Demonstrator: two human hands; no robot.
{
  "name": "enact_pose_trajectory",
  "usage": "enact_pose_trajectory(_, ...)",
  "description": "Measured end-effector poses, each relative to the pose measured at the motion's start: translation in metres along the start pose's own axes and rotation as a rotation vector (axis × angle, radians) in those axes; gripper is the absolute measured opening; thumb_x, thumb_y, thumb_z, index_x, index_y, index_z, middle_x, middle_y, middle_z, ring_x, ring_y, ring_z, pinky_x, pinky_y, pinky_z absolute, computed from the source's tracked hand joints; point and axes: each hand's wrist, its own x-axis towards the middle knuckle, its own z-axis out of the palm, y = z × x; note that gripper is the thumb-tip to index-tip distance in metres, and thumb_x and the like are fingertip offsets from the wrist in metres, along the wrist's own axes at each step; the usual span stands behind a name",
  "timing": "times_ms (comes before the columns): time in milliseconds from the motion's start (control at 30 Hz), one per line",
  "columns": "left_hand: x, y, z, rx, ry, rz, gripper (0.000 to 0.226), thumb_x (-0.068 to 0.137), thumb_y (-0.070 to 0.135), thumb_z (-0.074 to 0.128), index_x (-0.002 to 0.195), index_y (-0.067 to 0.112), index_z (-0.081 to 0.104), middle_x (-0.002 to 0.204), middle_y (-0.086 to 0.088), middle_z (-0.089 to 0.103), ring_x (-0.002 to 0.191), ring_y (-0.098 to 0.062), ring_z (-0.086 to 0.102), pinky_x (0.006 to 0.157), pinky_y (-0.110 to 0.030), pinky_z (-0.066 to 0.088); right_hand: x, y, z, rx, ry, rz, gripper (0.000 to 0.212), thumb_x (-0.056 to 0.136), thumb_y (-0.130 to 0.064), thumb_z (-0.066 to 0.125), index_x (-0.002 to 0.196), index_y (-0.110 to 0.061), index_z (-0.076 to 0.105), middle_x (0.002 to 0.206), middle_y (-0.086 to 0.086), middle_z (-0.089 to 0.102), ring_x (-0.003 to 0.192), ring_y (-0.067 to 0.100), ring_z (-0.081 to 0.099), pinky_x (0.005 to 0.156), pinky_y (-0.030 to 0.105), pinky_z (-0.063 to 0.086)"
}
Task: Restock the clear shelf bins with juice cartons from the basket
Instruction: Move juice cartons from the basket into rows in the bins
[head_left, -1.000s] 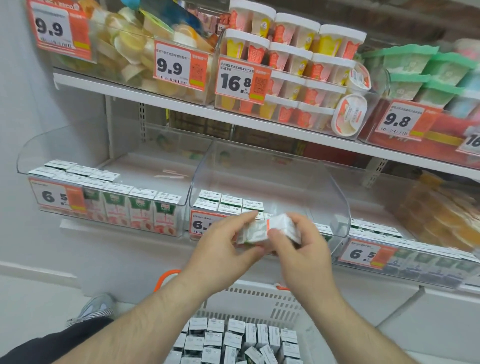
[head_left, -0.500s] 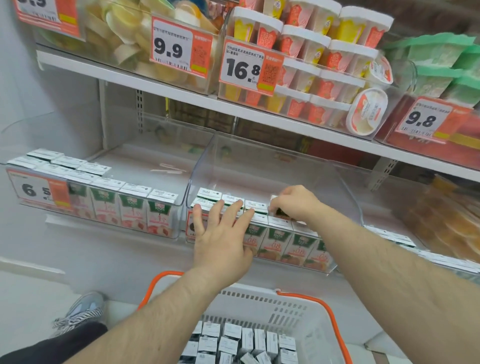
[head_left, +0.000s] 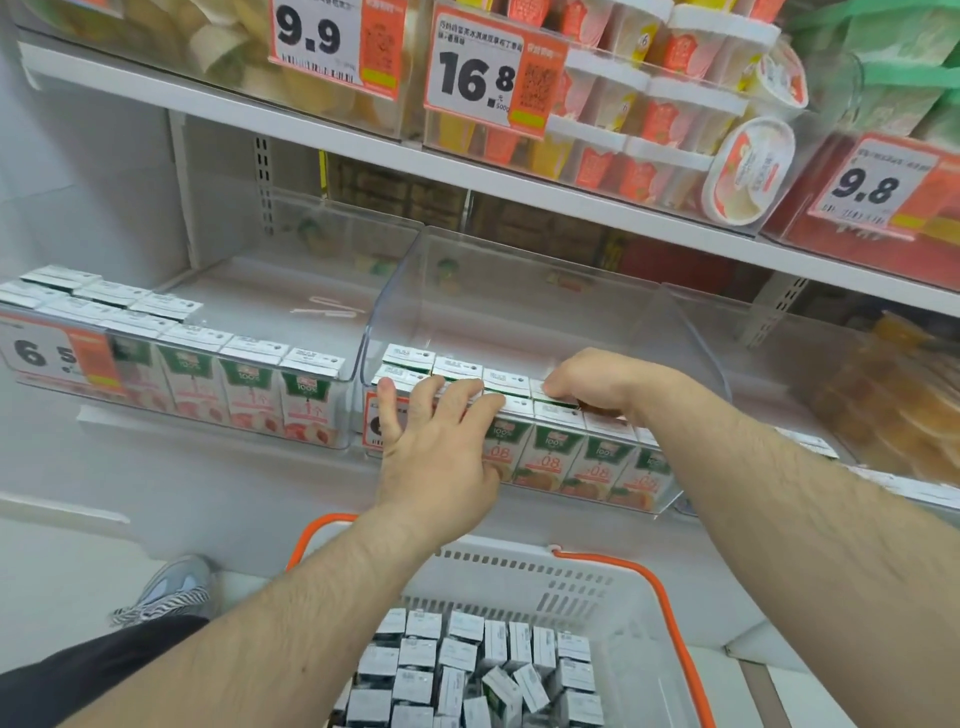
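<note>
1. Two hands are at the middle clear bin (head_left: 545, 291) in the head view, the only view I have. A second ago they were together in front of the shelf around a small pack of cartons; now they are apart and down on the rows.

2. My left hand (head_left: 436, 447) lies flat with straight, spread fingers on the tops of the front cartons (head_left: 550, 447), over the bin's front wall. It holds nothing.

3. My right hand (head_left: 597, 382) is curled, knuckles up, over the carton (head_left: 558, 396) at the right end of the second row. I judge it is seating that carton, but its fingertips are hidden, so I cannot tell whether it grips it.

4. That pack has reached the bin, so I take this carton as all but placed.

5. Room: behind the two rows the bin floor is bare to the back wall, and the second row has space to the right of my hand. The side walls rise high toward the back; the front lip is low, and I come in over it.

6. More cartons stand packed in the basket (head_left: 519, 577) just below, between my forearms, so the restocking is far from done.
</note>
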Motion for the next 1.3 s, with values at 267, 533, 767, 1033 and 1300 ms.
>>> enact_pose_trajectory(267, -0.008, -0.001, -0.005, -0.027, 0.119, 0.106, 0.069, 0.078, 0.024, 0.061, 0.144, 0.029, 0.04, 0.154, 0.002, 0.031, 0.144, -0.028, 0.014, 0.113, -0.049, -0.018, -0.024, -0.005, 0.019, -0.272, 0.335, -0.075, 0.029, 0.094, -0.031, 0.05, 0.109, -0.018, 0.07, 0.111, 0.003, 0.068, 0.102, 0.026, 0.062, 0.091, 0.036, 0.05)
enact_pose_trajectory(533, -0.054, -0.002, 0.015, -0.126, -0.118, 0.271, 0.05, 0.079, 0.024, 0.06, 0.128, 0.019, 0.052, 0.127, 0.001, 0.049, 0.118, -0.025, 0.04, 0.092, -0.036, 0.027, -0.078, 0.047, 0.119, -0.055, 0.992, -0.865, 0.011, 0.075, -0.015, 0.056, 0.071, -0.01, 0.066, 0.07, 0.001, 0.062, 0.069, 0.024, 0.056, 0.067, 0.033, 0.039)
enact_pose_trajectory(767, -0.091, -0.038, 0.072, -0.091, -0.685, 0.087, 0.046, 0.091, 0.026, 0.058, 0.136, 0.023, 0.048, 0.139, 0.0, 0.048, 0.13, -0.023, 0.04, 0.106, -0.039, 0.036, -0.065, 0.123, 0.202, 0.067, 0.26, -0.193, 0.016, 0.086, -0.011, 0.057, 0.084, -0.013, 0.072, 0.085, 0.0, 0.071, 0.08, 0.021, 0.062, 0.078, 0.033, 0.053)
enact_pose_trajectory(1033, -0.142, -0.067, 0.172, -0.128, -0.854, -0.143, 0.046, 0.088, 0.022, 0.058, 0.133, 0.023, 0.051, 0.137, -0.002, 0.049, 0.127, -0.024, 0.042, 0.103, -0.04, 0.041, -0.048, 0.194, 0.277, -0.09, -0.162, 0.098, 0.043, 0.083, -0.021, 0.059, 0.125, -0.022, 0.059, 0.124, 0.005, 0.056, 0.108, 0.024, 0.058, 0.087, 0.031, 0.05)
enact_pose_trajectory(1300, -0.128, -0.101, 0.217, 0.093, -0.751, -0.097, 0.059, 0.086, 0.027, 0.055, 0.143, 0.031, 0.039, 0.149, 0.004, 0.035, 0.139, -0.021, 0.025, 0.115, -0.043, 0.02, -0.026, 0.2, 0.335, -0.323, -0.126, 0.155, 0.081, 0.072, -0.083, 0.052, 0.136, -0.034, 0.039, 0.135, 0.008, 0.036, 0.122, 0.031, 0.044, 0.101, 0.047, 0.042)
